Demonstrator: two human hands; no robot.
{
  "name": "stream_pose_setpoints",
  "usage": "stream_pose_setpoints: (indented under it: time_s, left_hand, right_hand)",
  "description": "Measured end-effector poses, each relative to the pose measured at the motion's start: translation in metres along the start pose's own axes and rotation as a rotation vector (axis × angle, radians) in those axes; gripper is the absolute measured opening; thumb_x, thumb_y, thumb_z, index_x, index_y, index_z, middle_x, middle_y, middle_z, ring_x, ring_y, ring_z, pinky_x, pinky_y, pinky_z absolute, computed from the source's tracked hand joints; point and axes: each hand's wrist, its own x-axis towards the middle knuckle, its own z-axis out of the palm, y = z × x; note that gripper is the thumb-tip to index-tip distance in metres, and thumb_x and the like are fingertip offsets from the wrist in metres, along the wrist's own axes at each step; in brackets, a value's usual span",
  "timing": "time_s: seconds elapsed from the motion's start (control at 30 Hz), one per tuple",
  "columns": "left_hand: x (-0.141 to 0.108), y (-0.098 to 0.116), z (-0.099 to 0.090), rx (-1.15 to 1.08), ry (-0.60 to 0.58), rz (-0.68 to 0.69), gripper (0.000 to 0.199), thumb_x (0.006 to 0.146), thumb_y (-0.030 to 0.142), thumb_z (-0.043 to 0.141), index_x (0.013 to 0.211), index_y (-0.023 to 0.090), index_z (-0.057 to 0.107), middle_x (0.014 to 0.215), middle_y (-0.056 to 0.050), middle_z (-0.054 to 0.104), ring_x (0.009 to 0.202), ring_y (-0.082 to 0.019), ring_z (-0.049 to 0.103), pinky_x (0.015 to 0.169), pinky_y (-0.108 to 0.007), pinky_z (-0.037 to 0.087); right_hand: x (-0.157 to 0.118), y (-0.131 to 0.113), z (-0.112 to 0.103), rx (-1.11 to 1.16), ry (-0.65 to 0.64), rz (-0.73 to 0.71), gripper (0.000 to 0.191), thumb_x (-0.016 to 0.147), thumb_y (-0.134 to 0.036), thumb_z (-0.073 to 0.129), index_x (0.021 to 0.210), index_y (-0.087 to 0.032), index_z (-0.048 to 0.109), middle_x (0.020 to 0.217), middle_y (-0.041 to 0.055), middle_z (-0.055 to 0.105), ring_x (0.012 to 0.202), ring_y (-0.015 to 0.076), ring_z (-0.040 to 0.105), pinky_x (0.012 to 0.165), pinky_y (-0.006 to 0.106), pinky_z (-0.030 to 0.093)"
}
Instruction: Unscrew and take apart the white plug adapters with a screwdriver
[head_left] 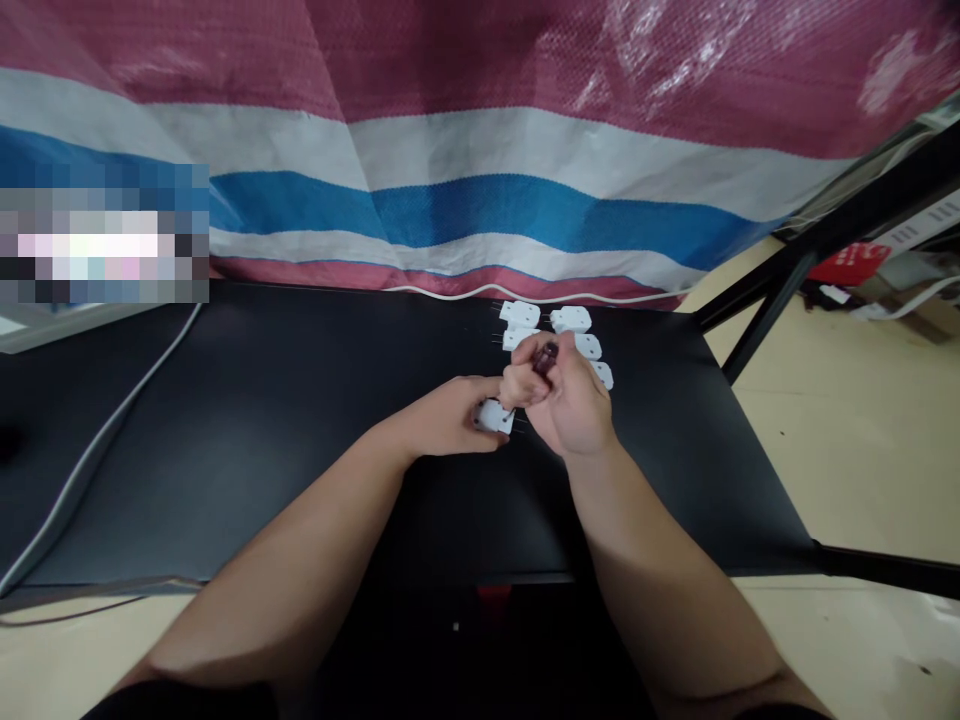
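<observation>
Between the fingers and thumb of my left hand (448,418) is a small white plug (493,416), its thin metal pins pointing right. Closed around the dark reddish handle of a screwdriver (546,358) is my right hand (574,400). The screwdriver's shaft slants down toward a screw hole in the plug; whether the tip sits in the hole I cannot tell. Just beyond my hands lie several more white plugs (571,319) in two loose columns, some partly hidden by my right hand.
A black table (247,420) spans the view. A white cable (112,415) crosses its left side, and another runs along the back edge. Behind hangs a striped plastic sheet (480,215). At the left stands a blurred-out device (105,235). Black metal frame bars (772,310) rise at the right.
</observation>
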Motion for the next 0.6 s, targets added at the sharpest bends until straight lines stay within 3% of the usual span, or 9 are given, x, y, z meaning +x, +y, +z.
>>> stream_pose_setpoints:
  time_s: [0.13, 0.23, 0.33, 0.43, 0.6]
  left_hand:
    - [0.0, 0.001, -0.001, -0.001, -0.01, -0.019, 0.028, 0.08, 0.021, 0.074, 0.108, 0.019, 0.07, 0.091, 0.0, 0.068, 0.076, -0.016, 0.06, 0.072, -0.03, 0.048]
    - [0.0, 0.001, -0.004, 0.021, 0.012, -0.03, 0.027, 0.08, 0.022, 0.076, 0.106, 0.019, 0.07, 0.096, -0.002, 0.066, 0.078, -0.016, 0.061, 0.072, -0.03, 0.049]
    - [-0.003, 0.001, -0.011, 0.135, 0.063, -0.001, 0.029, 0.079, 0.021, 0.077, 0.108, 0.021, 0.075, 0.112, -0.007, 0.065, 0.101, -0.023, 0.064, 0.088, -0.036, 0.054]
    - [-0.007, -0.002, -0.021, 0.295, 0.127, -0.014, 0.038, 0.077, 0.017, 0.075, 0.114, 0.024, 0.079, 0.12, -0.008, 0.065, 0.119, -0.029, 0.06, 0.112, -0.047, 0.046]
    - [-0.011, -0.013, -0.035, 0.393, 0.242, -0.059, 0.04, 0.077, 0.014, 0.069, 0.115, 0.024, 0.078, 0.123, -0.008, 0.065, 0.122, -0.03, 0.061, 0.118, -0.051, 0.041]
  right_hand:
    - [0.002, -0.006, -0.002, 0.05, 0.061, -0.043, 0.049, 0.1, -0.076, 0.059, 0.087, -0.029, 0.056, 0.061, -0.0083, 0.026, 0.05, 0.0122, 0.023, 0.051, 0.03, 0.029]
    - [0.003, -0.009, -0.005, 0.032, 0.127, -0.049, 0.045, 0.1, -0.072, 0.06, 0.088, -0.029, 0.054, 0.066, -0.0066, 0.031, 0.054, 0.0129, 0.027, 0.051, 0.029, 0.031]
    - [0.004, -0.009, -0.007, 0.008, 0.162, -0.012, 0.038, 0.098, -0.063, 0.065, 0.091, -0.028, 0.054, 0.079, -0.0029, 0.043, 0.061, 0.0132, 0.039, 0.053, 0.029, 0.037]
    - [0.004, -0.003, -0.009, -0.034, 0.15, 0.056, 0.027, 0.095, -0.051, 0.072, 0.096, -0.027, 0.059, 0.088, -0.0013, 0.049, 0.069, 0.0134, 0.05, 0.053, 0.026, 0.04]
    - [0.0, 0.009, -0.014, -0.28, -0.003, 0.177, 0.023, 0.102, -0.047, 0.068, 0.102, -0.024, 0.067, 0.078, -0.0034, 0.057, 0.065, 0.0127, 0.059, 0.061, 0.028, 0.053]
